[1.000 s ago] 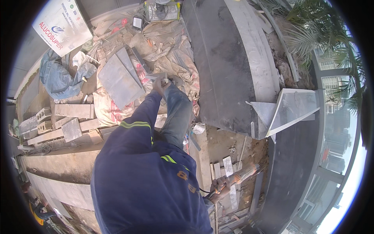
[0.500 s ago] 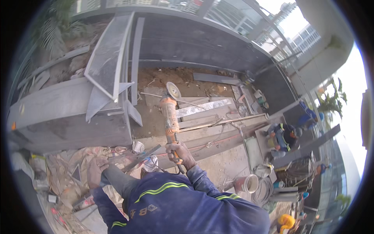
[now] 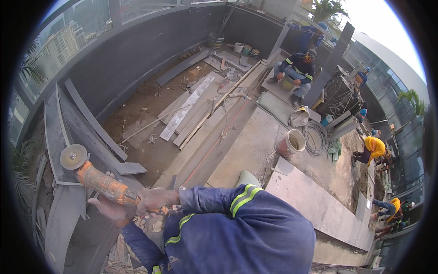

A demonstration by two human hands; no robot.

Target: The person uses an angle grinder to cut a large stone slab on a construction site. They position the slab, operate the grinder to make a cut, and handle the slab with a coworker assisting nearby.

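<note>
angle grinder [image 3: 98, 180], orange in the body with a round grey disc at its far end, sits in both my hands out at the lower left, held above the grey stone slabs [image 3: 59, 137] that lean along the dark wall [image 3: 137, 50]. my right hand [image 3: 153, 201] is wrapped tight round the rear of the body, fingers curled closed on it, dusty all over. my left hand [image 3: 107, 208] is under the tool just beside the right one, palm up and fingers loosely curled against the body; whether it truly grips i cannot tell. the disc end points away from me toward the left, level with the top edge of a leaning slab. my blue sleeves with yellow-green stripes fill the bottom of the view. past the grinder, long grey planks [image 3: 191, 109] lie side by side on the dirt floor, and an orange cable [image 3: 214, 146] runs across the concrete beside them. a bucket [image 3: 292, 142] stands near a coil of wire [image 3: 317, 137]. farther off a person in blue [image 3: 296, 68] sits by a column
</note>
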